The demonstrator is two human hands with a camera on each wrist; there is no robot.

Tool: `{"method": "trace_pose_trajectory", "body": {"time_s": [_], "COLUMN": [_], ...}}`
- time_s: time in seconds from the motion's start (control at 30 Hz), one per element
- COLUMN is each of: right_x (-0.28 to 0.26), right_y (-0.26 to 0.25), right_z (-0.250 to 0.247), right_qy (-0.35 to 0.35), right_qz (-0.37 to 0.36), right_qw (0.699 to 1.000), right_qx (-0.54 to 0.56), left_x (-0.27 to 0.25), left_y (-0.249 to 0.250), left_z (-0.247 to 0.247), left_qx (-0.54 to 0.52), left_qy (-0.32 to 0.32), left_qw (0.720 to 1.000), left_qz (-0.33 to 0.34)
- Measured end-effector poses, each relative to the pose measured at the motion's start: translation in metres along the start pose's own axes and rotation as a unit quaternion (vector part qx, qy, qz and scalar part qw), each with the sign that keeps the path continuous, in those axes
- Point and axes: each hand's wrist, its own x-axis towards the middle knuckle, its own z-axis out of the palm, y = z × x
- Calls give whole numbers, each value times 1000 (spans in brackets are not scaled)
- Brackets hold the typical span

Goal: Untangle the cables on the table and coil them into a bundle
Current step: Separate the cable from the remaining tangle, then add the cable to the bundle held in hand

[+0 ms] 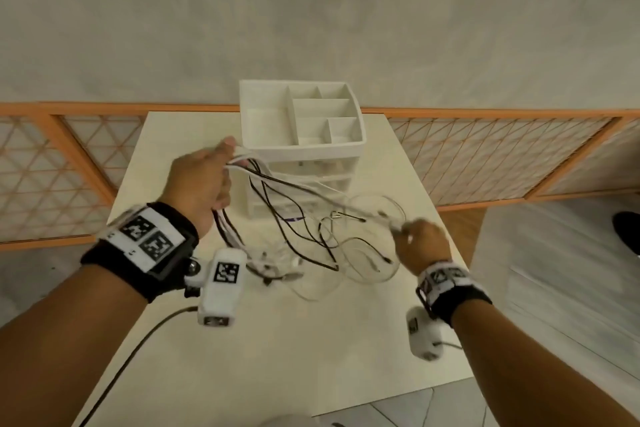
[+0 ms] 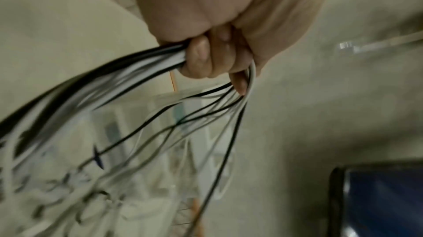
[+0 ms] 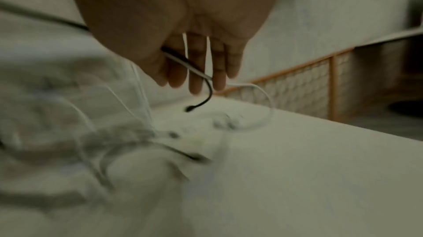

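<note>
Cables [image 1: 298,215], black and white, hang tangled over a cream table [image 1: 346,340] before a white compartment organizer [image 1: 304,121]; orange lattice panels behind. Left wrist: left hand [image 2: 217,42] clenches the bunch. Right wrist: right hand [image 3: 183,42], blurred, fingers extended, strands threaded between them.
</note>
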Motion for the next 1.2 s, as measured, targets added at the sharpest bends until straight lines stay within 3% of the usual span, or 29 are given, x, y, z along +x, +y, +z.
{"method": "trace_pose_trajectory", "body": {"time_s": [0.07, 0.13, 0.23, 0.37, 0.43, 0.53, 0.63, 0.7, 0.77, 0.83, 0.9, 1.03, 1.13, 1.2], "right_x": [-20, -33, -26, 0, 10, 13, 8, -1, -12, -25, -32, -28, -25, -24], "right_y": [39, 59, 51, 11, -3, -14, -43, -79, -119, -148, -159, -147, -119, -92], "right_z": [38, 57, 47, 6, -11, -21, -43, -67, -86, -89, -78, -44, -9, 15], "right_qy": [-142, -183, -134, 11, -28, -125, -47, 10, 9, -11, -11, -76, -174, -220], "right_qz": [63, 92, 86, 24, -41, -81, -94, -161, -251, -310, -326, -307, -232, -171], "right_qw": [983, 973, 985, 994, 992, 989, 989, 960, 921, 899, 893, 925, 957, 959], "right_qx": [-100, -108, -64, 110, 116, 3, 105, 229, 299, 309, 311, 210, -15, -58], "left_x": [2, 4, 0, -10, -11, -7, -8, -17, -28, -34, -36, -36, -27, -21], "left_y": [18, 27, 26, 24, 25, 29, 31, 30, 30, 29, 29, 27, 39, 50], "left_z": [-1, -1, 8, 26, 30, 25, 19, 21, 28, 33, 32, 20, 10, 4], "left_qx": [-65, -52, 20, 59, 76, 103, 132, 177, 225, 240, 253, 235, 144, 102], "left_qy": [1, -23, -67, -91, -80, -45, -73, -118, -164, -187, -183, -156, -113, -79], "left_qw": [998, 998, 996, 991, 988, 983, 976, 962, 942, 932, 927, 937, 963, 972], "left_qz": [11, 31, 53, 83, 104, 146, 158, 169, 186, 197, 206, 205, 195, 197]}}
